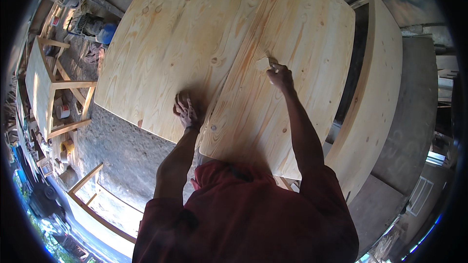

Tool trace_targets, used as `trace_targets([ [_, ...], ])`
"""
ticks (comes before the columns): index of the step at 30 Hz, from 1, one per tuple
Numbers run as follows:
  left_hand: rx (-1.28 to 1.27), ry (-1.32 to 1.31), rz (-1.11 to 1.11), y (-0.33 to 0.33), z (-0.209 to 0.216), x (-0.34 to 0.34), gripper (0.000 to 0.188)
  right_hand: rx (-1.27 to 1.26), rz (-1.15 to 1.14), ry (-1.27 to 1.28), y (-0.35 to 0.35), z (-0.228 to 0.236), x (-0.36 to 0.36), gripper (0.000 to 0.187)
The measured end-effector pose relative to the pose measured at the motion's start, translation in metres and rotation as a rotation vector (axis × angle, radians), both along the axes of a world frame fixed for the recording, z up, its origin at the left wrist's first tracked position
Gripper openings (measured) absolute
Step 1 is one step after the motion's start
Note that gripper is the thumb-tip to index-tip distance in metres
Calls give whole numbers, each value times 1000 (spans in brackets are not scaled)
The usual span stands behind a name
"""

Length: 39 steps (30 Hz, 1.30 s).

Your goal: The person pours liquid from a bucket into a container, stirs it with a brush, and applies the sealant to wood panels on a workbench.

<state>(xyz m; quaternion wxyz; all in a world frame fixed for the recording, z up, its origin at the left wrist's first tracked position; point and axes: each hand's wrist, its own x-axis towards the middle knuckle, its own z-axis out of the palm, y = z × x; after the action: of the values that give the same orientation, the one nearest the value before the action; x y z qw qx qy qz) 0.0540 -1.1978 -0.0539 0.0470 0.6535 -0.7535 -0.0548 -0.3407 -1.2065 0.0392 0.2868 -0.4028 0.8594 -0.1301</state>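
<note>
A wide panel of pale, knotty pine (161, 63) spreads out before me, with a long seam running lengthwise between its boards. My right hand (280, 76) is closed around a small putty knife (270, 62), whose far end meets the wood right of the seam. Around its tip the surface carries a light smeared patch, perhaps filler. Left of the seam, my left hand (186, 112) rests on the panel with fingers spread and nothing in them. Much of the knife is covered by my right fingers.
Right of the panel, across a dark gap, stands another long pine piece (378, 83). Wooden frames (73, 85) stand on the left on the rough grey floor (122, 141). A machine with a blue part (105, 34) sits at the far left, and a white bucket (63, 111) near the frames.
</note>
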Motion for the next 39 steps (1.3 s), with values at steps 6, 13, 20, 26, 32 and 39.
trace_targets([
  [6,55,-146,21,3,11,-4,47,318,142,-253,-7,42,22,44],
  [13,85,-167,12,1,5,-2,51,217,-50,-367,-46,32,1,32],
  [20,42,-13,31,5,0,1,50,488,333,-421,-25,61,49,34],
  [26,18,-14,45,3,-13,9,52,258,741,-172,28,32,118,34],
  [32,86,27,69,6,1,-3,65,211,458,-504,117,53,141,38],
  [39,-62,-140,-12,0,-10,-1,79,207,-172,-1516,255,49,126,38],
])
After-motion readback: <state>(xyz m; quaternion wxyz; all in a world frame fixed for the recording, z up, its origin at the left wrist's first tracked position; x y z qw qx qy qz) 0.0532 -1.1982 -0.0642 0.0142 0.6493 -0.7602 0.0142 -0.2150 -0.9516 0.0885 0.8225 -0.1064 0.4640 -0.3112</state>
